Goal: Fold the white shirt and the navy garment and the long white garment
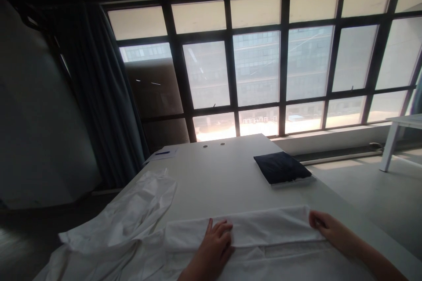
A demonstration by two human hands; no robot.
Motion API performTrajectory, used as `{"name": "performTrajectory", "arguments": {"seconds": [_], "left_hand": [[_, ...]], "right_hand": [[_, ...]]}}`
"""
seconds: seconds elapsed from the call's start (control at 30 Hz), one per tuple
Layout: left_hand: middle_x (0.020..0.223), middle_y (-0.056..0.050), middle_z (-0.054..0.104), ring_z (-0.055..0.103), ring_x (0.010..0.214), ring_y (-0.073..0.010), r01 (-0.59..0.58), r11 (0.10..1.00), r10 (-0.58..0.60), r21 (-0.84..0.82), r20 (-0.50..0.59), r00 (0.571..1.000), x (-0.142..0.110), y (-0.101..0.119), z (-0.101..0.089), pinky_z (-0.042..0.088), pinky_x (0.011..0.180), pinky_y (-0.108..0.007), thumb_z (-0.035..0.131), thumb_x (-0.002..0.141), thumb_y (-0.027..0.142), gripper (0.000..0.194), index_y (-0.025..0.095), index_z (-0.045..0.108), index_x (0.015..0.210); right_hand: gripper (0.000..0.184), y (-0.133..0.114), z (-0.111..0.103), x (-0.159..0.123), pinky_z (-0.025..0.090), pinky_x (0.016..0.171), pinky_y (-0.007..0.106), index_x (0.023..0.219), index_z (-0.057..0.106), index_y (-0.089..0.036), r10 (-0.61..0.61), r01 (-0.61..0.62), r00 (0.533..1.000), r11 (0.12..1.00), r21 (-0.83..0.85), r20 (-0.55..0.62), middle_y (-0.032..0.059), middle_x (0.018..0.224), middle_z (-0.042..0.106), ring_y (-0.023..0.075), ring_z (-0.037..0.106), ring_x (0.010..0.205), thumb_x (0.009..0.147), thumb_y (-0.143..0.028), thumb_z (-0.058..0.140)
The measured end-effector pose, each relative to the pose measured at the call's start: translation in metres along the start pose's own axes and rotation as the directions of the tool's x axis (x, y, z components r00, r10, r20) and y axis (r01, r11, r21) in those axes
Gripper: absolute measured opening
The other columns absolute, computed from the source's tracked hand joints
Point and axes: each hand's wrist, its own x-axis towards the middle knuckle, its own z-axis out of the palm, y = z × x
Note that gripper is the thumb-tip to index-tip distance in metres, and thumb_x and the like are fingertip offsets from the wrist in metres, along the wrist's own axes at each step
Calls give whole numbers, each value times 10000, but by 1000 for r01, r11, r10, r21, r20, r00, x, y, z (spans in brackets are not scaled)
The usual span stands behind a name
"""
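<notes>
Left hand (216, 246): palm down on a long folded band of white cloth (267, 228), fingers spread and released, pressing on the top layer toward the band's left end. Right hand (325, 225): at the band's right end, fingers bent and thumb on the cloth. Possibly pinching the fold, but I cannot tell from this view whether the fingers are closed on it.

The band lies along the near part of a white rectangular table (211, 184), its long axis running crosswise, left to right across the person's front. Both hands touch it, the left inboard and the right at the tip. Its far edge faces the table's middle. A layer of white fabric (263, 263) lies under and toward the person from the band.

Left of the band, on the table's left edge, a crumpled white fabric mass (118, 215) spills over the side, touching the band's left end. Beyond the band, right of the table's middle, sits a folded dark navy cloth (280, 167) on a pale flat layer (292, 182). At the table's far left corner lies a white paper sheet (161, 155) with a blue pen (162, 153) on it.
</notes>
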Motion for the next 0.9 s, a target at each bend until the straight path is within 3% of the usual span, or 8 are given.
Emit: {"name": "performTrajectory", "arguments": {"seconds": [0.13,0.3,0.43,0.5,0.57,0.7,0.8,0.9], "left_hand": [[1402,-53,619,498,1389,-216,-95,995,95,-14,7,995,-1,6,-9,184,1278,-557,533,984,263,172,275,629,1127],[1572,-15,476,360,1494,-253,-43,999,42,8,80,996,1,9,-9,155,1262,-633,454,1024,302,200,266,650,1029],[1654,-14,332,248,1544,-264,-6,999,2,43,87,996,4,5,-2,120,1260,-654,486,980,264,253,276,596,1207],[1668,-10,296,215,1554,-261,-1,999,-3,41,100,995,4,4,0,111,1263,-648,521,945,256,448,309,493,1389],[1679,-3,262,196,1559,-261,-8,999,4,34,114,994,4,2,0,104,1266,-643,529,935,265,622,353,351,1525],[1689,15,211,181,1563,-268,-24,999,21,22,122,992,6,0,1,82,1268,-639,518,940,277,717,400,239,1589],[1690,22,195,168,1565,-253,-18,1000,16,13,131,991,8,-1,1,69,1275,-619,504,946,286,758,394,158,1612],[1692,27,170,148,1569,-250,31,999,-34,24,143,989,7,-2,-1,64,1281,-595,473,982,377,710,395,151,1614]], "right_hand": [[142,8,2,1,455,756,294,774,560,-212,-16,17,999,1000,-13,43,31,792,648,215,583,800,788,-318,467],[149,16,6,1,457,787,291,811,589,-220,-31,46,995,984,-174,90,36,864,680,208,610,836,808,-231,441],[170,3,20,3,454,882,388,838,671,-220,-42,-21,993,860,-510,-111,103,977,688,273,616,940,767,-177,523],[275,-18,41,8,442,960,450,980,710,-220,-136,10,974,823,-568,-179,137,1125,685,314,606,1070,777,-163,534],[437,-48,73,14,389,1086,486,1248,656,-222,-261,152,955,841,-519,-144,134,1354,620,323,544,1261,836,-185,518],[617,-114,153,31,229,1241,501,1544,411,-255,-423,443,897,846,-298,133,64,1625,357,310,345,1482,938,-317,507],[667,-147,194,41,132,1266,541,1601,302,-261,-428,468,880,855,-222,207,62,1660,239,321,230,1533,967,-349,490],[681,-155,203,45,117,1271,544,1605,293,-193,-373,430,895,868,-251,243,106,1656,202,333,197,1539,1005,-481,440]]}}
